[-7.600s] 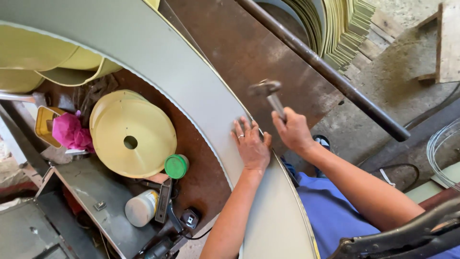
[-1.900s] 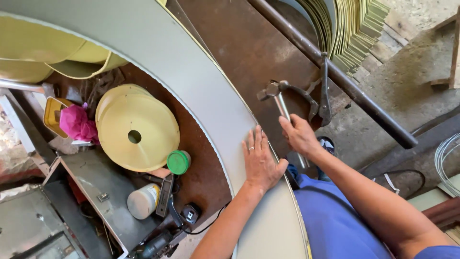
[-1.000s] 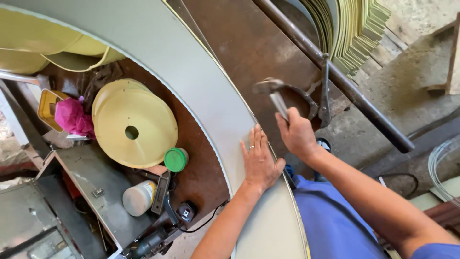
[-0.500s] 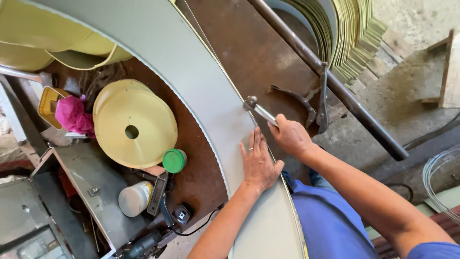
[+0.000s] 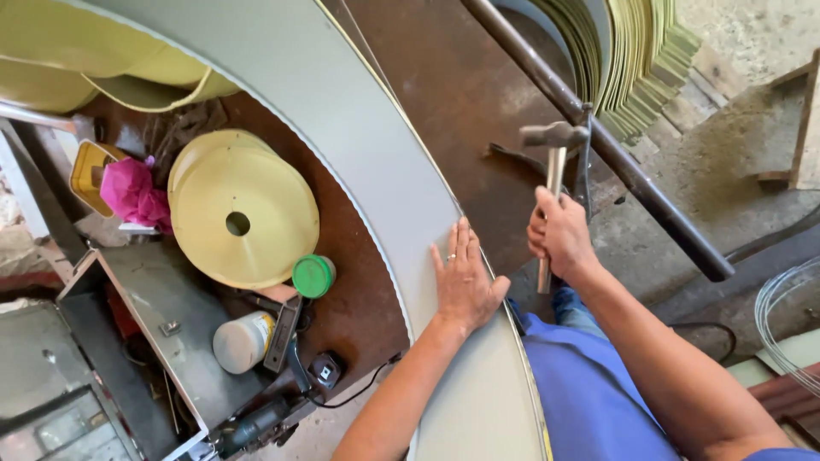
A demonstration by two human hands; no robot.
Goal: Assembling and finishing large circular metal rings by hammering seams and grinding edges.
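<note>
My left hand [image 5: 463, 280] lies flat, fingers spread, on a wide curved grey sheet-metal band [image 5: 342, 128] near its right edge. My right hand [image 5: 559, 235] grips the handle of a steel hammer [image 5: 553, 137], its head raised above the rusty brown work surface [image 5: 444, 94] just right of the band's edge. The hammer head is up and away from the metal. A ring shows on a finger of my left hand.
A pale yellow disc with a centre hole [image 5: 243, 218], a green cap [image 5: 313, 276], a white jar [image 5: 242, 341], a pink rag [image 5: 132, 192] and a power tool [image 5: 256, 423] sit left. A dark steel bar [image 5: 598, 137] crosses diagonally; stacked yellow-green sheets [image 5: 632, 51] stand behind.
The hammer has swung up from the band's edge to a raised position. My left hand has stayed flat on the sheet metal.
</note>
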